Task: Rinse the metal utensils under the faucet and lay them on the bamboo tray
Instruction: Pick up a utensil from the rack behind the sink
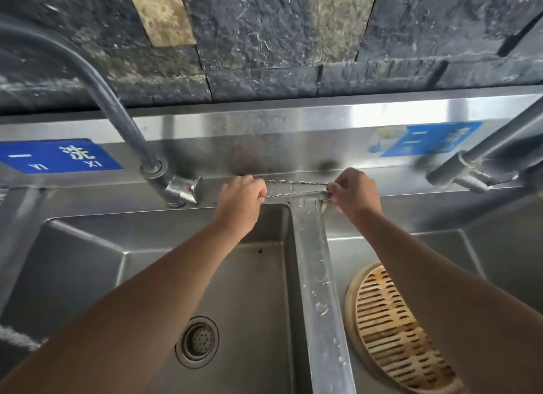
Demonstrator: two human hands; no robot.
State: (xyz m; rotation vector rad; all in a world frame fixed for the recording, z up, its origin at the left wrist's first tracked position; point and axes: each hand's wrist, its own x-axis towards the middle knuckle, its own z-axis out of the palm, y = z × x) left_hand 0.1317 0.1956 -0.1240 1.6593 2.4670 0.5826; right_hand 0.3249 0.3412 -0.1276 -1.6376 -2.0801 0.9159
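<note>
- Head view, nearest: bamboo tray (393, 332) waits bare in the right basin.
- Farther: left hand (241, 194) fisted, right hand (351, 191) pinching thin twisted metal utensils (296, 187) over the sink's back ledge (382, 185).
- Likely gathering them; rinsing under the faucet (123, 120) should come next.

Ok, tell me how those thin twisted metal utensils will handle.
The thin twisted metal utensils probably stay stiff: they span straight between left hand and right hand. Likely light, being slender. Possibly slippery, given droplets on the steel sink divider.
</note>
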